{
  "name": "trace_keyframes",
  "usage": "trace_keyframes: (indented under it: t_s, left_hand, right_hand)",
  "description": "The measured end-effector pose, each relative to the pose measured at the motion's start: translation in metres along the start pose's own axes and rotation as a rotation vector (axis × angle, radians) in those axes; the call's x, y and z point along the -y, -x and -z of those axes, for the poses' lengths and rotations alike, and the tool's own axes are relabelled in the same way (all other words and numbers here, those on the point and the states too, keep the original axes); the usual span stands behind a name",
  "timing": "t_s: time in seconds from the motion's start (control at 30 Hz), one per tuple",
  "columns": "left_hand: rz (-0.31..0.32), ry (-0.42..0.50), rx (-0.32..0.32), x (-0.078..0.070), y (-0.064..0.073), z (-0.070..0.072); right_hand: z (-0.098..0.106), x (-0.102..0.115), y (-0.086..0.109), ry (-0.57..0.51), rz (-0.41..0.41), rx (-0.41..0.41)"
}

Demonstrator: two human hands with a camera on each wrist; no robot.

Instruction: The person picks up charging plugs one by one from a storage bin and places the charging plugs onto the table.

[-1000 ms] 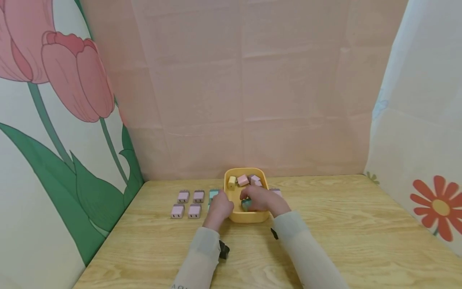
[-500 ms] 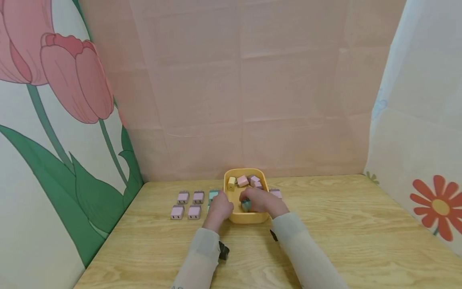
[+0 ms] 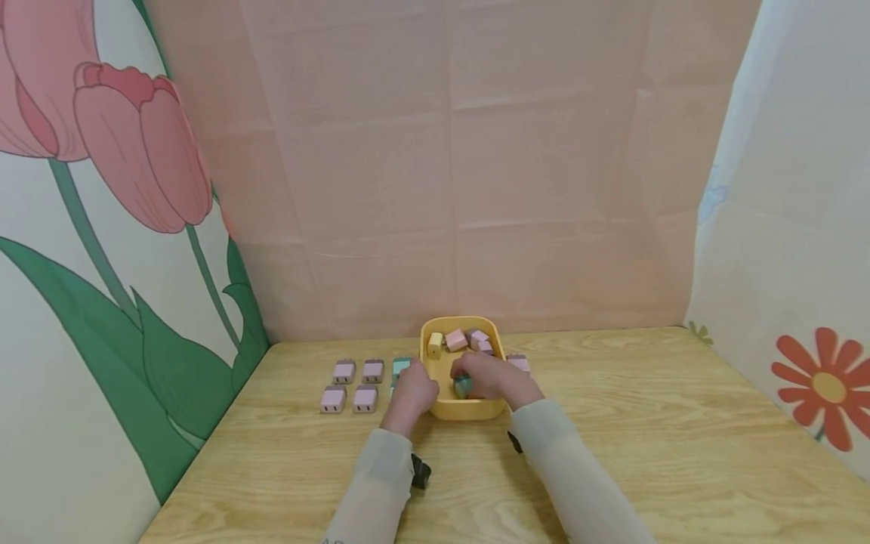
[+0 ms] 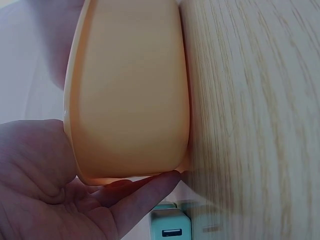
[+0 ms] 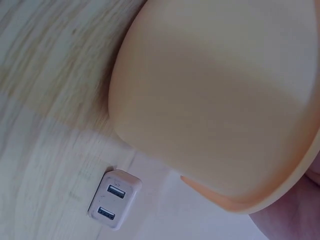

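A yellow plastic bin (image 3: 469, 410) stands near the back of the table. My left hand (image 3: 413, 389) grips its left wall; in the left wrist view the fingers (image 4: 145, 200) lie along the outside of the bin (image 4: 130, 90). Reaching over the near right rim, my right hand (image 3: 499, 378) pinches a teal USB charger plug (image 3: 464, 387) low inside the bin. A yellow charger plug (image 3: 435, 345), a pink charger plug (image 3: 455, 340) and lilac charger plugs (image 3: 479, 338) lie at the bin's far end. The right wrist view shows mostly the bin's outer wall (image 5: 215, 100).
Left of the bin, several lilac charger plugs (image 3: 365, 398) stand in rows on the wooden table (image 3: 272, 468). A teal charger plug (image 3: 402, 366) is beside my left hand, another partly hidden. One lilac charger plug (image 3: 519, 363) stands right of the bin. A pink backdrop (image 3: 462, 189) rises behind.
The teal charger plug in my right hand has turned slightly within the bin. My left hand stays on the bin's side, and the other plugs have not moved.
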State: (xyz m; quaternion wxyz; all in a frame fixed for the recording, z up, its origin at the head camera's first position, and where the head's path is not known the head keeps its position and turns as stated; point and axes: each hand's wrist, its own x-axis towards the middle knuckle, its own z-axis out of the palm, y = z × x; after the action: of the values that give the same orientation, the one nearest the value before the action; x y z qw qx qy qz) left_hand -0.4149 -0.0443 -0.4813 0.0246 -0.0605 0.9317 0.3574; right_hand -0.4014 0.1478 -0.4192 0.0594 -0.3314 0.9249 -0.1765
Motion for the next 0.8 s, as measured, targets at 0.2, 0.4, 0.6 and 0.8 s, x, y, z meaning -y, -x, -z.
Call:
trace_keyframes:
  t_s: [0.2, 0.4, 0.6, 0.8]
  left_hand:
    - [-0.003, 0.008, -0.002, -0.009, 0.015, 0.006]
    - [0.0, 0.002, -0.014, -0.019, 0.032, 0.014]
    - [0.011, -0.018, -0.006, -0.012, 0.019, 0.009]
    - [0.008, -0.02, -0.002, -0.005, 0.006, 0.003]
  right_hand:
    - [0.001, -0.001, 0.001, 0.004, -0.009, 0.0]
    - [0.001, -0.002, 0.0, -0.005, -0.012, -0.005]
    - [0.007, 0.001, 0.003, -0.002, 0.003, -0.029]
    - [0.02, 0.004, 0.009, 0.033, 0.078, -0.119]
